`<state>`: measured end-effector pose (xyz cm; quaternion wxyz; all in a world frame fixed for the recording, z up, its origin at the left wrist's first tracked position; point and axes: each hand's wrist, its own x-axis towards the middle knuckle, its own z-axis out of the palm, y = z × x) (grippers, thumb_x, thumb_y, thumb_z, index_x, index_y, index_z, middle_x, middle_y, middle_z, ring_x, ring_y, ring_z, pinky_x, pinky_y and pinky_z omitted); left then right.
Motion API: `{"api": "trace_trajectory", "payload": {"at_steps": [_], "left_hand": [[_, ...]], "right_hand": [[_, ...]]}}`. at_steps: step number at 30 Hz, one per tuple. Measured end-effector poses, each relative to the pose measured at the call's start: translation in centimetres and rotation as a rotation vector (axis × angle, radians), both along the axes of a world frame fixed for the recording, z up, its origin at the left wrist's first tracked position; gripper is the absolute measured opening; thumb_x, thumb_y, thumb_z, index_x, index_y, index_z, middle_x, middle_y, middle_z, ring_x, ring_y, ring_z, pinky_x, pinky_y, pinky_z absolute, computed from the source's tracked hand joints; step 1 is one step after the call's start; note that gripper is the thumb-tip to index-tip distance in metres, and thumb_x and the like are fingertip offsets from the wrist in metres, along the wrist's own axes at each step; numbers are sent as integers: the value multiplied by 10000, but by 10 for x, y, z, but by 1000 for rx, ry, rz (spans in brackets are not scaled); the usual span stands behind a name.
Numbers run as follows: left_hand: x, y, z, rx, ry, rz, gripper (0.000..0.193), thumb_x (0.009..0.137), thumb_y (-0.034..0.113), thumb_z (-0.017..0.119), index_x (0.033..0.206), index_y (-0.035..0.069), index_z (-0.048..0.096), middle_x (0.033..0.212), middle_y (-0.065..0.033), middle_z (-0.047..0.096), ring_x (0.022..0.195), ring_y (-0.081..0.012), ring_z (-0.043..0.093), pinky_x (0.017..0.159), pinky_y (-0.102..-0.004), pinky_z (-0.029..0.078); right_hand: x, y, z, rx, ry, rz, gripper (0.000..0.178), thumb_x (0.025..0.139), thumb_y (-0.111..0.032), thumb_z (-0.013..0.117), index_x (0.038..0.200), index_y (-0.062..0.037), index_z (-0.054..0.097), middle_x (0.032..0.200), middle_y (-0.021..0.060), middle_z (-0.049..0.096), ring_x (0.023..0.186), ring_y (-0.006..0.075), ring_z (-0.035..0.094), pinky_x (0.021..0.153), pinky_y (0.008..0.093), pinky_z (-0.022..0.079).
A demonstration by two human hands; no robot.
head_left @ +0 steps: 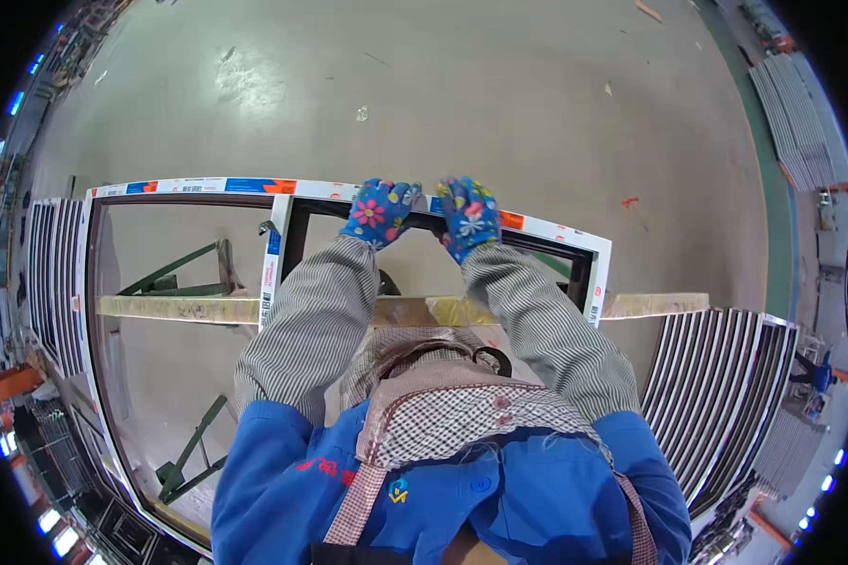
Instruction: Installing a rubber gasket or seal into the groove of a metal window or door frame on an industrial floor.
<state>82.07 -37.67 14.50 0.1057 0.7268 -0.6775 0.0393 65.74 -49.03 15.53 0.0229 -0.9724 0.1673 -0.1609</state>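
Observation:
A large window frame (198, 185) with white, blue and orange film on its bars lies in front of me. Both my hands wear blue gloves with flower prints. Over its far bar my left hand (379, 214) bends its fingers, closed on the bar beside the dark inner sash (297, 235). Just to the right, my right hand (469, 218) curls over the same bar, its fingers slightly blurred. A dark strip of the sash shows between the hands. On the upright divider sits a small dark handle (268, 228). What the palms press on is hidden.
A wrapped support beam (655, 304) runs crosswise under the frame. Green metal stand legs (193, 452) show through its left opening. Stacked frame bars (707, 395) stand at my right, and another stack (52, 282) at the left. Scraps lie on the floor beyond.

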Motion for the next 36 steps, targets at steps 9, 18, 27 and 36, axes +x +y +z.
{"api": "trace_trajectory", "payload": {"at_steps": [9, 18, 27, 36], "left_hand": [[11, 2, 7, 127, 136, 27, 483, 711, 302, 644, 1148, 125, 538, 1019, -48, 567, 943, -239, 540, 827, -383, 419], [50, 25, 15, 41, 104, 7, 339, 707, 284, 638, 1000, 135, 554, 952, -38, 561, 891, -224, 560, 774, -366, 433], [69, 50, 7, -80, 89, -19, 461, 719, 274, 654, 1140, 136, 523, 1018, -52, 547, 992, -234, 523, 881, -369, 396], [82, 49, 9, 79, 152, 6, 382, 734, 311, 638, 1062, 134, 557, 937, -52, 564, 906, -237, 549, 782, -359, 434]], "right_hand": [[33, 8, 1, 135, 334, -3, 575, 703, -292, 680, 1204, -110, 468, 990, 74, 554, 890, 243, 560, 721, 391, 456], [66, 28, 5, 138, 413, -45, 464, 756, -309, 628, 1152, -114, 486, 968, 68, 557, 893, 234, 566, 741, 393, 441], [73, 41, 19, 121, 411, -72, 377, 726, -300, 652, 1026, -112, 522, 953, 71, 565, 901, 234, 567, 747, 383, 440], [106, 55, 9, 180, 390, -74, 356, 750, -320, 626, 1019, -112, 521, 961, 66, 560, 894, 240, 579, 736, 395, 466]]}}
